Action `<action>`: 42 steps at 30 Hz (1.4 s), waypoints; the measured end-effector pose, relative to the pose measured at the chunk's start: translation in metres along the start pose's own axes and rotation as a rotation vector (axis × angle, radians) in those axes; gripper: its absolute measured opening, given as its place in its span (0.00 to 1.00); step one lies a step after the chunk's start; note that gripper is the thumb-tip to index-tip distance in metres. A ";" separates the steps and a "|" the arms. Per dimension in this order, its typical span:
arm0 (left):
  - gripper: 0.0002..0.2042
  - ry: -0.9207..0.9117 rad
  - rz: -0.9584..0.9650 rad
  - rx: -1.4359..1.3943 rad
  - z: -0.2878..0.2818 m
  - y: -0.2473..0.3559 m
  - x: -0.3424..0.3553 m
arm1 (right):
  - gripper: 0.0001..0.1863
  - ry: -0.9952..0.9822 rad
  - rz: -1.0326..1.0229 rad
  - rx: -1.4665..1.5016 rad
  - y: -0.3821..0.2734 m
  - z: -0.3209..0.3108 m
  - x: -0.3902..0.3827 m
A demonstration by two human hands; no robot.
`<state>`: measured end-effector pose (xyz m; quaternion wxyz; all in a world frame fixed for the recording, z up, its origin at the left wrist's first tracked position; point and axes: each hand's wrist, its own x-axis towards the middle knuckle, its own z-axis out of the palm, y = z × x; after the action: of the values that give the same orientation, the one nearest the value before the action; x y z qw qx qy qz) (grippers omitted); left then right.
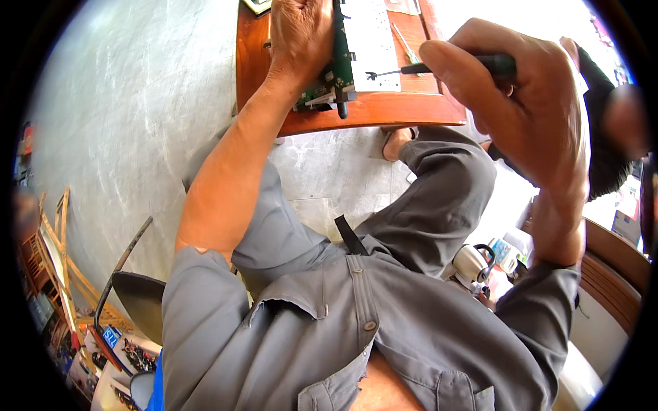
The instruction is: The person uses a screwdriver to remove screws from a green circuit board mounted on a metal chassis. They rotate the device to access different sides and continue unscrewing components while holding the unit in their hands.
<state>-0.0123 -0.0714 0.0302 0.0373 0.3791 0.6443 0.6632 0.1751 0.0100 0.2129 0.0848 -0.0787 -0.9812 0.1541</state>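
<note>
A green circuit board (341, 58) with a white panel (373, 41) over it stands at the near edge of the reddish wooden table (391, 109). My left hand (301, 44) is closed around its left side, with the fingertips partly out of sight at the top. In my right hand (531, 103) is a screwdriver (495, 66) with a black handle, gripped between thumb and fingers. Its thin shaft points left, and the tip reaches a small dark slot near the panel's lower end. Whether the tip touches cannot be made out.
A second, slim screwdriver (407, 45) lies on the table right of the panel. At the right edge another person's dark sleeve (603, 130) is close to my right hand. A pale kettle (471, 264) stands lower right, beside a wooden chair back (617, 274). A dark chair (140, 301) is at left.
</note>
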 end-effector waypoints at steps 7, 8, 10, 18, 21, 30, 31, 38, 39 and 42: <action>0.22 0.060 0.619 0.896 0.004 -0.066 0.002 | 0.20 -0.514 0.193 -0.104 -0.039 -0.048 0.033; 0.22 0.094 0.679 0.925 0.005 -0.073 0.002 | 0.20 -0.539 0.269 -0.092 -0.043 -0.047 0.036; 0.21 0.169 0.791 0.982 0.005 -0.084 0.001 | 0.21 -0.643 0.432 -0.089 -0.053 -0.049 0.054; 0.11 0.053 0.373 0.422 0.011 -0.068 0.009 | 0.20 -0.886 0.551 0.062 -0.047 -0.060 0.070; 0.27 0.030 0.162 -0.032 0.014 -0.044 0.011 | 0.19 -0.906 0.508 0.121 -0.040 -0.062 0.076; 0.27 0.050 0.147 -0.077 0.009 -0.038 0.012 | 0.20 -0.676 -0.147 -0.206 -0.034 -0.047 0.055; 0.27 0.050 0.146 -0.071 0.011 -0.039 0.013 | 0.20 -0.607 -0.300 -0.249 -0.026 -0.040 0.050; 0.28 0.028 0.152 -0.055 0.010 -0.041 0.011 | 0.22 -0.576 -0.212 -0.179 -0.032 -0.044 0.048; 0.28 0.021 0.127 -0.053 0.009 -0.041 0.010 | 0.22 -0.581 -0.162 -0.191 -0.037 -0.045 0.049; 0.14 0.072 0.303 0.261 0.015 -0.044 0.008 | 0.22 -0.546 -0.035 -0.288 -0.051 -0.049 0.045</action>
<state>-0.0293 -0.0475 -0.0065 -0.1353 0.4494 0.6614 0.5851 0.1343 -0.0158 0.2814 -0.1912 -0.0288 -0.9807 0.0273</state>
